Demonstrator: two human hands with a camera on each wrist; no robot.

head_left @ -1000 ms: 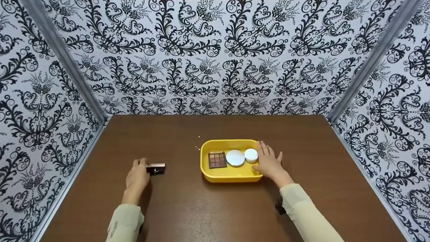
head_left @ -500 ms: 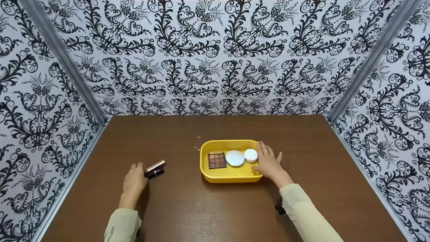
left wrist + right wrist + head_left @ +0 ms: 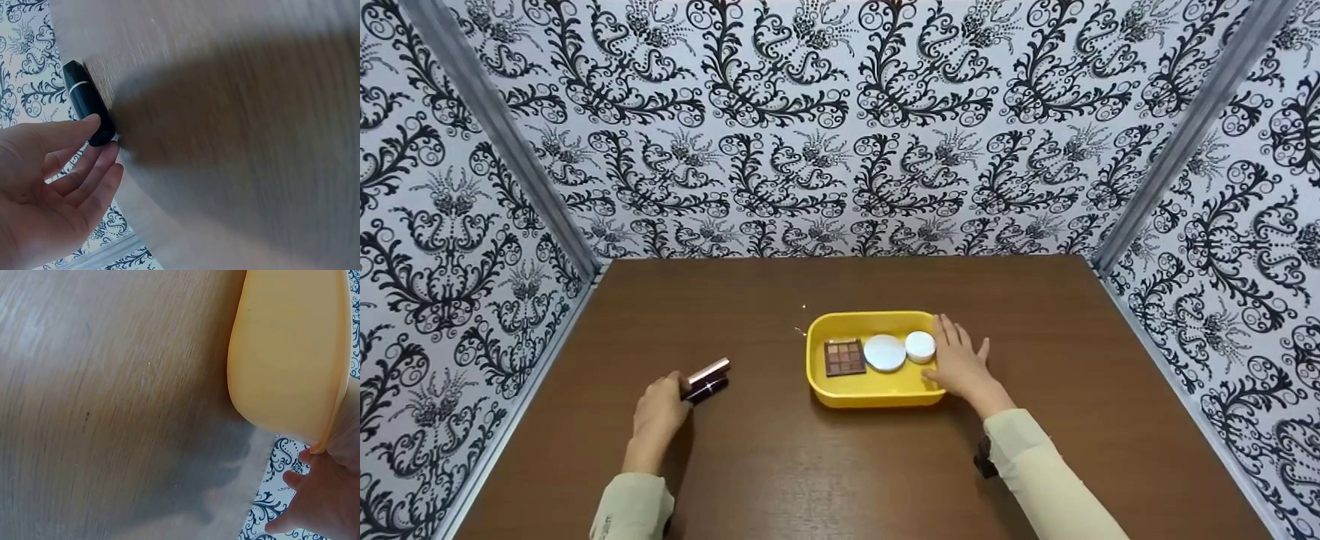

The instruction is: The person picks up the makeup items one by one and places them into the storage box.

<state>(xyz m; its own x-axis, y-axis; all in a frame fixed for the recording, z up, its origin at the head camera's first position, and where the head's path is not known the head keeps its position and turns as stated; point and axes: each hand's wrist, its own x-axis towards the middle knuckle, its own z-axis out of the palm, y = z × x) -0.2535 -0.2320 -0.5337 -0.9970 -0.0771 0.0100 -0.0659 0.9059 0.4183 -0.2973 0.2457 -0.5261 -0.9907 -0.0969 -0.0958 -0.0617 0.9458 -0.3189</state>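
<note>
Scroll-patterned panels (image 3: 840,150) enclose the brown worktop (image 3: 847,472). At its left side, the dark lipstick tube (image 3: 89,104), just beside a rose-pink tube (image 3: 711,370), should be light, rigid and smooth, best gripped mid-barrel. Left hand (image 3: 658,409) pinches its near end narrowly; right hand (image 3: 961,367), fingers spread, rests on the yellow tub's rim (image 3: 877,397).

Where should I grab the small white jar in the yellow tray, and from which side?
I'd probably pinch the small white jar by its round side, from above on the near side: it looks upright, and bare yellow tray shows there, while a white disc crowds its left and the right hand its right.
</note>
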